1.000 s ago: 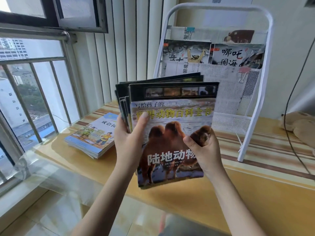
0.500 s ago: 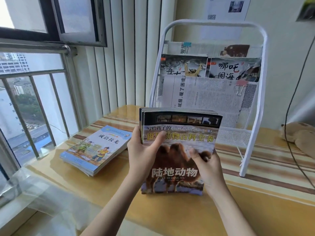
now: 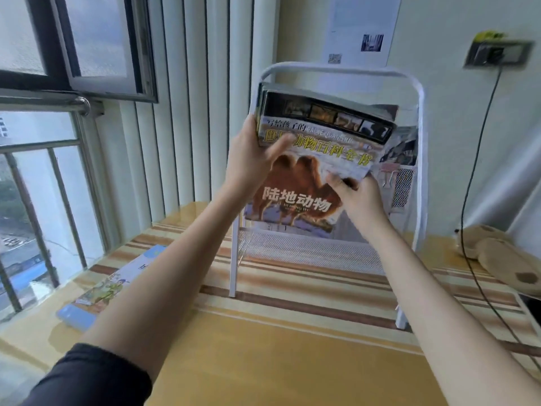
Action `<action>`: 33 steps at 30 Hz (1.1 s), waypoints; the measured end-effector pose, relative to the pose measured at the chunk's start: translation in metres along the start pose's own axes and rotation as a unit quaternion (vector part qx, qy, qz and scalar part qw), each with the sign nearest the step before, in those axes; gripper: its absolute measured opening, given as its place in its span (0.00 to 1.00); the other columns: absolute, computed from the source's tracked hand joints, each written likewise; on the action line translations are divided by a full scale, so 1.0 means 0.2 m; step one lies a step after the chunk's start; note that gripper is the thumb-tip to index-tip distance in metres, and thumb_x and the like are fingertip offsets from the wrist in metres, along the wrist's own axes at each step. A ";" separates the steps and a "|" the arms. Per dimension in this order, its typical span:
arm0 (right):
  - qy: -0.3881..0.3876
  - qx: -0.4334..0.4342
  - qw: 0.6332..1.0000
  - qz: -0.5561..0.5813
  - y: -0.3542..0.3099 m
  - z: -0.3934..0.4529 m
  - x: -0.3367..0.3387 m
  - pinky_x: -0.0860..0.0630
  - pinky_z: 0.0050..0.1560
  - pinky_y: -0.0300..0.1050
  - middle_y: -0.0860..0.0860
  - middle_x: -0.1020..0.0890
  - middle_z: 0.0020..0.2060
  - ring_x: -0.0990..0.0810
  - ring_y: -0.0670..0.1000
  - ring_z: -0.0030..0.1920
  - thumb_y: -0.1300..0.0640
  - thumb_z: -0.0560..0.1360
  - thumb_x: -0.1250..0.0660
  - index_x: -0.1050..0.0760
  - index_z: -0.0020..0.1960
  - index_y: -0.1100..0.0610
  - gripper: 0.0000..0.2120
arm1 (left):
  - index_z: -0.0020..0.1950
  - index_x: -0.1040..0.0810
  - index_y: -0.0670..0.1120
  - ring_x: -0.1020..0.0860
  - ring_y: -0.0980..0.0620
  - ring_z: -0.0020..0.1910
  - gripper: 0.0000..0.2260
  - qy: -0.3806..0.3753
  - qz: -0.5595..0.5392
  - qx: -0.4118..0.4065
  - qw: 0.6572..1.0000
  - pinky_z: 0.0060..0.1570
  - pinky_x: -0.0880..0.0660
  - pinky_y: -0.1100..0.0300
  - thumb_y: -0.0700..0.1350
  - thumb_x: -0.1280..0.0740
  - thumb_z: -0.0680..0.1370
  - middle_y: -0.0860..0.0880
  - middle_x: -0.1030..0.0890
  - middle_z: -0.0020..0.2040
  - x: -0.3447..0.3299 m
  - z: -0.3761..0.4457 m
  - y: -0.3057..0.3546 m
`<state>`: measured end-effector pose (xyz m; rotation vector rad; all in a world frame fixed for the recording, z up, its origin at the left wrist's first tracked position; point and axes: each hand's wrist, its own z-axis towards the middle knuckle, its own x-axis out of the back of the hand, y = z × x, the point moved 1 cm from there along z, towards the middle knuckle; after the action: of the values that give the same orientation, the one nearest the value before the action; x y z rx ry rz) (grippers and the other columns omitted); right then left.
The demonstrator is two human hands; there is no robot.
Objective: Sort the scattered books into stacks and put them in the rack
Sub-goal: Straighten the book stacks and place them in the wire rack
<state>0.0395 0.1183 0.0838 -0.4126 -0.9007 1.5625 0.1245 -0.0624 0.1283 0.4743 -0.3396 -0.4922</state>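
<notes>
Fingers: left hand [image 3: 248,159] thumb pressed across the cover, right hand [image 3: 358,197] pinching the lower right edge of a book stack [image 3: 319,159], glossy camel cover foremost, held aloft before the white tube-and-mesh rack [image 3: 420,159]. Stacking looks done for this pile; racking remains. Second stack [image 3: 102,291], thin paperbacks, lies on the striped table [image 3: 292,361], apparently unracked.
</notes>
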 end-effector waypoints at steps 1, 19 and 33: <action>-0.014 -0.029 0.999 -0.021 0.05 -0.02 -0.03 0.26 0.33 0.40 0.47 0.18 0.33 0.22 0.41 0.30 0.48 0.72 0.31 0.23 0.42 0.62 0.16 | 0.51 0.24 0.43 0.24 0.53 0.48 0.22 -0.005 0.054 0.015 0.998 0.51 0.24 0.55 0.60 0.32 0.71 0.54 0.22 0.45 -0.01 -0.03 -0.07; -0.081 -0.119 0.981 -0.128 0.20 0.02 -0.08 0.35 0.33 0.35 0.45 0.27 0.38 0.27 0.45 0.39 0.52 0.75 0.34 0.32 0.45 0.56 0.09 | 0.77 0.49 0.42 0.39 0.46 0.70 0.42 -0.071 0.126 0.026 0.989 0.72 0.41 0.47 0.54 0.29 0.73 0.43 0.38 0.73 -0.08 -0.09 -0.41; -0.114 -0.103 0.931 -0.331 0.20 -0.08 -0.13 0.37 0.25 0.39 0.52 0.27 0.34 0.27 0.48 0.32 0.49 0.82 0.49 0.34 0.57 0.65 0.19 | 0.73 0.40 0.39 0.30 0.59 0.24 0.26 -0.121 0.024 0.138 0.983 0.28 0.31 0.66 0.52 0.40 0.80 0.55 0.27 0.25 -0.09 -0.18 -0.48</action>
<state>0.0288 0.0996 0.0386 -0.0490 -1.2366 0.9035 0.0901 -0.1150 0.0462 0.6751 -0.6577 -0.4585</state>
